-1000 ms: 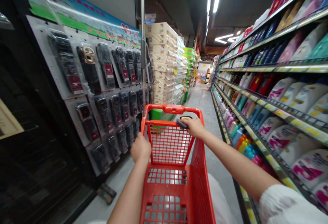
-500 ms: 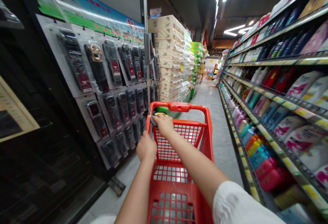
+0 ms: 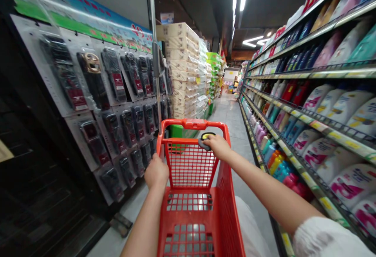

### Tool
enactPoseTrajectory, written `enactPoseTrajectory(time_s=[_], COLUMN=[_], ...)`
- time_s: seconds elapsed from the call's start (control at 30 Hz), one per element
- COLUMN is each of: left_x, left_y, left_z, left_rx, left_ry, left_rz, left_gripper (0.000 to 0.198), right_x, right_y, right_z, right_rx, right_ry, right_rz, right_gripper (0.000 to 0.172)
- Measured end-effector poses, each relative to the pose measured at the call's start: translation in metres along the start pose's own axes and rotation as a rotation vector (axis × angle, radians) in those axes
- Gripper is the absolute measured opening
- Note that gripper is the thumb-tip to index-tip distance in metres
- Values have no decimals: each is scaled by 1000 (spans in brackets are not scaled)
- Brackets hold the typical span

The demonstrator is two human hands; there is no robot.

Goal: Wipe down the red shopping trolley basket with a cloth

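Observation:
A red plastic shopping cart with grid panels stands in front of me. My left hand is closed around the left side rail of its frame. Over the grid panel beneath the top bar, my right hand is closed on a small grey and yellow pad with a dark edge, like a sponge; its exact kind is unclear. The fingers partly cover the pad, which is close to the grid's upper rim. I cannot tell whether it touches there. Only floor shows through the cart's grid.
Packaged belts hang on a rack at left, beside a metal pole. Stacked tissue packs stand beyond it. Shelves of bottles line the right side. A grey tiled aisle runs ahead between them.
My right hand has moved right with the pad, from the cart's upper left corner toward its right side. The left hand stays on the left rail. The view has turned slightly right.

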State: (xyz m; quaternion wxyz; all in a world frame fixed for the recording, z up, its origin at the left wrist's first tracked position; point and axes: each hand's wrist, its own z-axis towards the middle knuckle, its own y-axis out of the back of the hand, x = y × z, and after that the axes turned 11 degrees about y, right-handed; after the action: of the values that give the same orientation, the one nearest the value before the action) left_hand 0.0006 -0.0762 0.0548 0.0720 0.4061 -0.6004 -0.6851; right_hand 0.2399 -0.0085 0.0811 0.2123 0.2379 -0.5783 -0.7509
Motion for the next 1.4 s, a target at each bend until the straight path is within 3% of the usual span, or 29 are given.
enactPoseTrajectory(time_s=[0.1,0.2,0.3,0.43,0.57,0.73,1.03,1.13,1.27,1.4], left_x=[0,1,3,3,3,3,4,6,6,3], left_y=[0,1,1,-1,-4,-8,-10,-13,-15,-16], left_z=[1,0,-2,-3,-1,-1,-3,-1,3,1], left_rx=[10,-5,-22,-16,-32,-51,-63,-76,-88,-73], left_ry=[0,-4,7,20,12,15,28,26,28,35], left_rz=[-7,-7,-2,-5,-6,-1,6,13,7,-13], left_gripper=[32,33,33,33,33,31,32,33,35,34], right_x=[-29,-56,-74,-87,-86,-50,69,94,106,103], right_y=[17,25,18,4,10,17,9,-3,-25,-34], right_z=[-10,-13,-10,10,48,107,187,195,188,174], right_rx=[38,-111,-199,-183,-175,-161,-177,-204,-277,-298], right_ry=[-93,-244,-394,-517,-536,-436,-149,-111,10,-65], right_rz=[3,-20,-2,49,33,67,130,225,410,593], right_gripper=[31,44,50,34,29,38,36,43,52,50])
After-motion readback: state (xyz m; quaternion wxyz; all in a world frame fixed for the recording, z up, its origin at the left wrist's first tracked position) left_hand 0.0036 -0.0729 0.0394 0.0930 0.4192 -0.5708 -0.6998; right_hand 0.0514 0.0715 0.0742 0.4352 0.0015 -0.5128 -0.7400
